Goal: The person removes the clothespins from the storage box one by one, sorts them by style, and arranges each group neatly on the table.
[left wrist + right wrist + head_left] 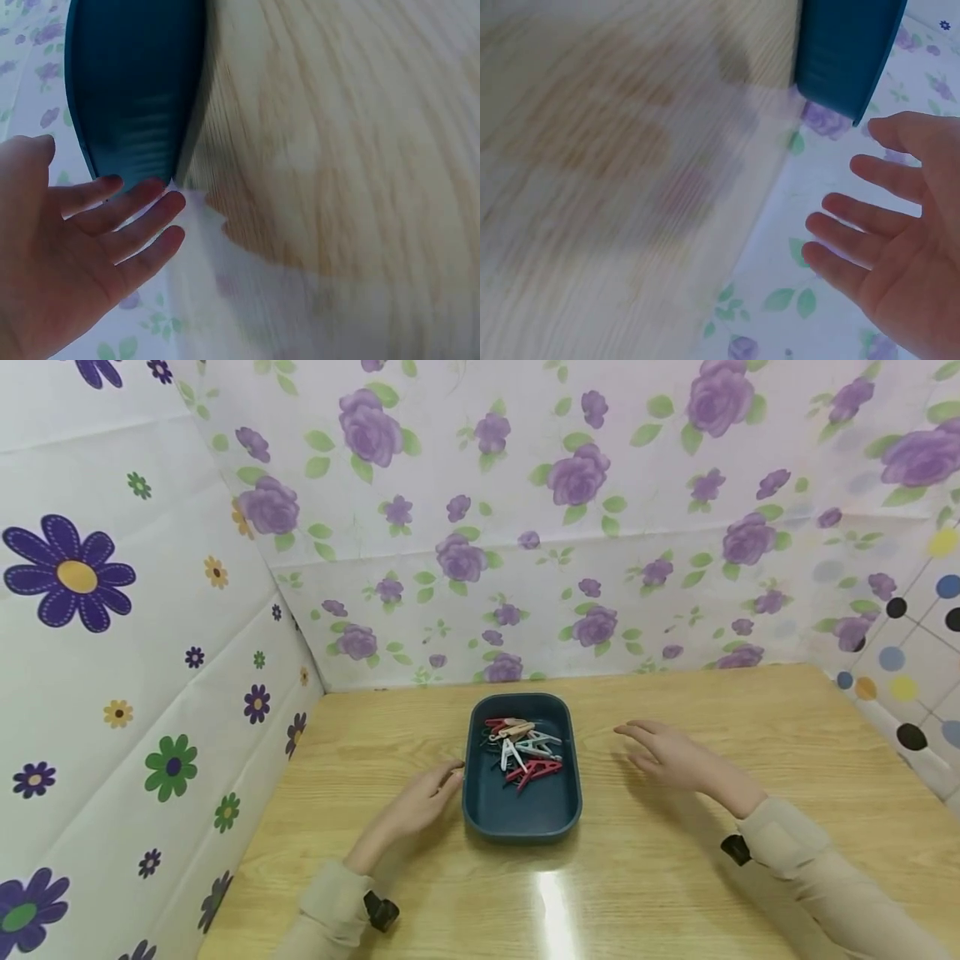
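A dark blue plastic tray [521,817] stands on the table, with several clothespins [526,748] in red, white, pale blue and wood heaped toward its far half. My left hand [422,797] is at the tray's left side, its fingertips right at the wall. In the left wrist view its fingers [142,234] are spread and relaxed beside the blue wall. Well to the right of the tray, my right hand [669,755] hovers over the table with nothing in it. Its fingers [855,238] extend loosely in the right wrist view, where a tray corner [840,67] shows above.
The wood-grain table [637,860] extends around the tray and reflects a bright streak of light in front. A flowered cloth [465,602] hangs along the back edge, with another patterned cloth [150,660] at the left. A dotted cloth [900,660] borders the right.
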`<control>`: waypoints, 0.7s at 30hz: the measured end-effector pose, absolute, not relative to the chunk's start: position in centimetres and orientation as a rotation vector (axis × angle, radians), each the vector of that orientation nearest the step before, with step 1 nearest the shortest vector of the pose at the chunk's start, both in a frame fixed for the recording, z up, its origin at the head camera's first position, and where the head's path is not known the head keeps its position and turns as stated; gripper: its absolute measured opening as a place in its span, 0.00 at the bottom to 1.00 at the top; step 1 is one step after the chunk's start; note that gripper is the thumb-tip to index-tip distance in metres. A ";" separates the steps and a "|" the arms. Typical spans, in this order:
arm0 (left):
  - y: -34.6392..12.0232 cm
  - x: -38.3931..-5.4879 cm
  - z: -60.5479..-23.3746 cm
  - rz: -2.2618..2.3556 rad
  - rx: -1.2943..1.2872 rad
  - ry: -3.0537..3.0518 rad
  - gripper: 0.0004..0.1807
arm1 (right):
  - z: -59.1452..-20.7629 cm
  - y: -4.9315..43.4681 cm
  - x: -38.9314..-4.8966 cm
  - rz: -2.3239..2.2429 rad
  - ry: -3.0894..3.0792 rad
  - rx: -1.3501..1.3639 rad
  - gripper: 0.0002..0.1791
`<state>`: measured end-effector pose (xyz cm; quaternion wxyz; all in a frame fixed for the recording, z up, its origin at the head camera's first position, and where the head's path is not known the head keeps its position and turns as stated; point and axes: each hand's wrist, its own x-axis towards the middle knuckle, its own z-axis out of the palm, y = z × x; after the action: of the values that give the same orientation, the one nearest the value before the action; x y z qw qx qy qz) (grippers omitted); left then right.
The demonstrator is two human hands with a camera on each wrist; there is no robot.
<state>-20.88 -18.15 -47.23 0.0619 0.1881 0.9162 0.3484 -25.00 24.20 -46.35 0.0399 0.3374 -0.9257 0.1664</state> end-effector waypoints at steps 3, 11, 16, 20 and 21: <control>-17.7 -20.8 -47.1 1.115 0.551 2.719 0.26 | -45.9 23.5 -25.1 0.526 -2.833 1.023 0.22; -16.4 -20.3 -47.1 1.360 0.360 2.557 0.27 | -45.0 21.2 -25.5 0.504 -2.802 1.007 0.14; -15.8 -20.1 -47.0 1.467 0.302 2.528 0.24 | -44.2 19.5 -26.1 0.572 -2.754 1.029 0.11; -15.4 -20.0 -47.0 1.517 0.233 2.478 0.24 | -43.8 18.3 -26.5 0.581 -2.730 1.037 0.11; -15.3 -20.0 -47.0 1.531 0.210 2.464 0.24 | -43.7 18.0 -26.6 0.581 -2.728 1.038 0.11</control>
<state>-19.98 -15.33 -46.95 0.1162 0.0718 0.8415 0.5227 -26.58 18.03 -43.67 0.0824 0.3476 -0.9135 0.1946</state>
